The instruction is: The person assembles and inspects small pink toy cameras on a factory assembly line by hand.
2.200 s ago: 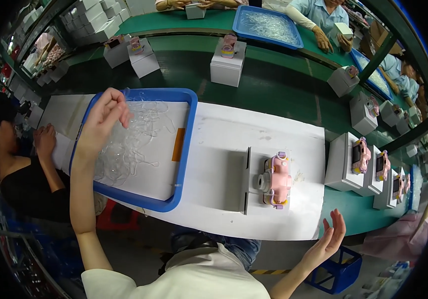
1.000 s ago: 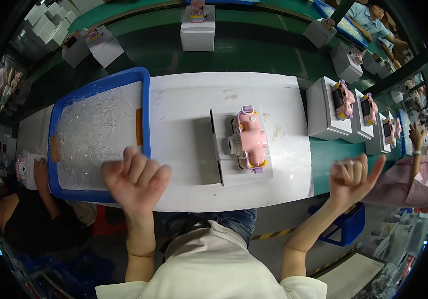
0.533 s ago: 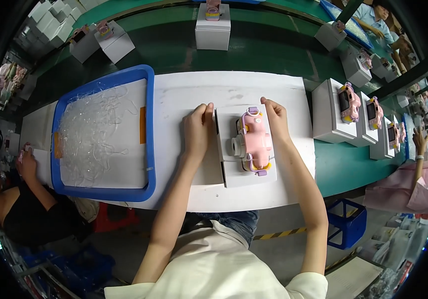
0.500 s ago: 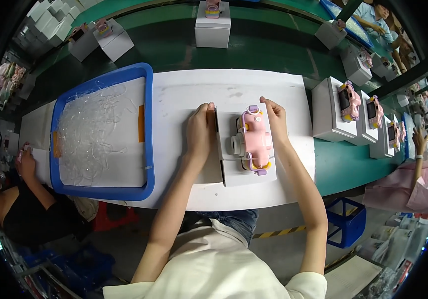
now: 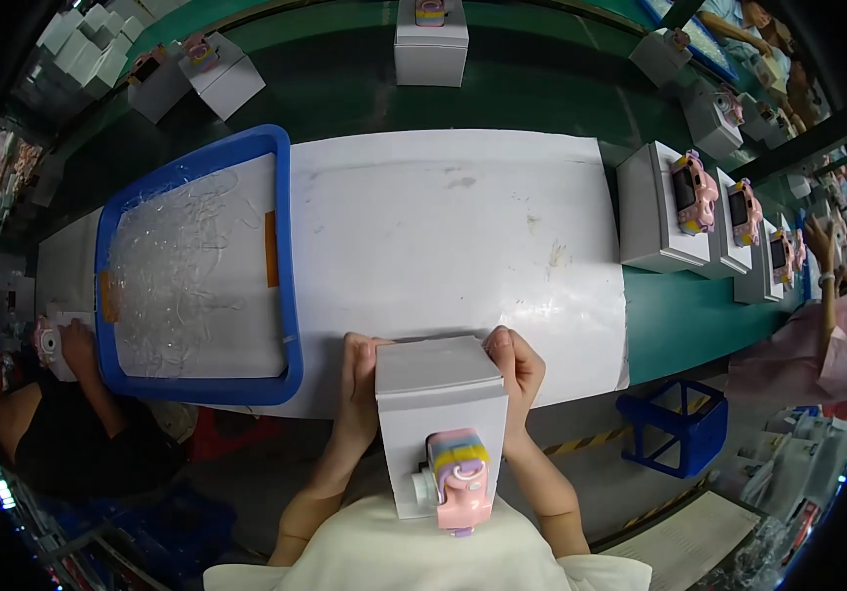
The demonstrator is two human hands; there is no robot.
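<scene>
While 2 hands (image 5: 355, 396) grip the white box (image 5: 408, 419), its underside is hidden.

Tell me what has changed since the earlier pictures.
The left hand and right hand, at first away from it, now hold the white box with the pink camera by its sides. The box has moved from the white board toward the person's body. The blue tray stayed put.
</scene>
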